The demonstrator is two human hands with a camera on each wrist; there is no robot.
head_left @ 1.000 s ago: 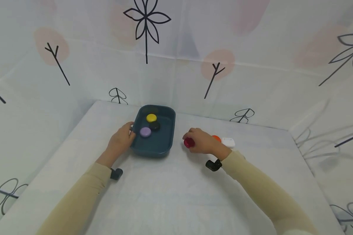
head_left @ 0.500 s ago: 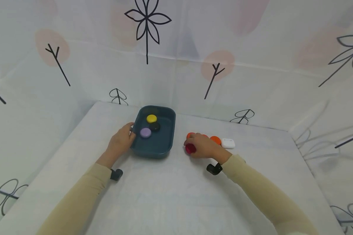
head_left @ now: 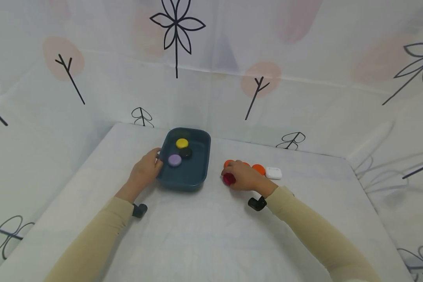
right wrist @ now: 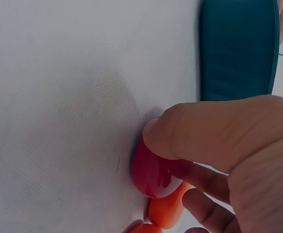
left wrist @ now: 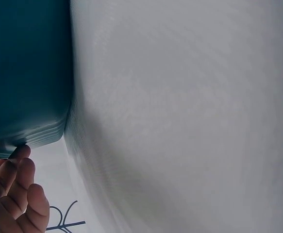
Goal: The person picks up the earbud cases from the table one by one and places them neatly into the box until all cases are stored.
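Observation:
At the left rim of a dark teal tray [head_left: 194, 170], my left hand [head_left: 145, 169] grips the edge with bent fingers. In the left wrist view its fingertips [left wrist: 22, 151] meet the tray's wall; the thumb is out of sight there. My right hand [head_left: 244, 176] pinches a glossy dark red disc [right wrist: 151, 172] between thumb and fingers, low at the white tabletop. Just behind it lie several orange-red discs, one [head_left: 258, 169] to the right and one [head_left: 228, 163] to the left, partly covered by the hand. Inside the tray are a yellow disc [head_left: 181, 143], a black disc [head_left: 185, 152] and a lilac disc [head_left: 174, 160].
A small white case [head_left: 273, 173] lies right of the orange-red discs. Patterned white cloth [head_left: 211, 78] rises behind the table and at both sides. Black camera mounts [head_left: 257, 203] sit at both wrists.
My right hand has come down and slightly toward me with the dark red disc, uncovering orange-red discs behind it. The left hand stays at the tray.

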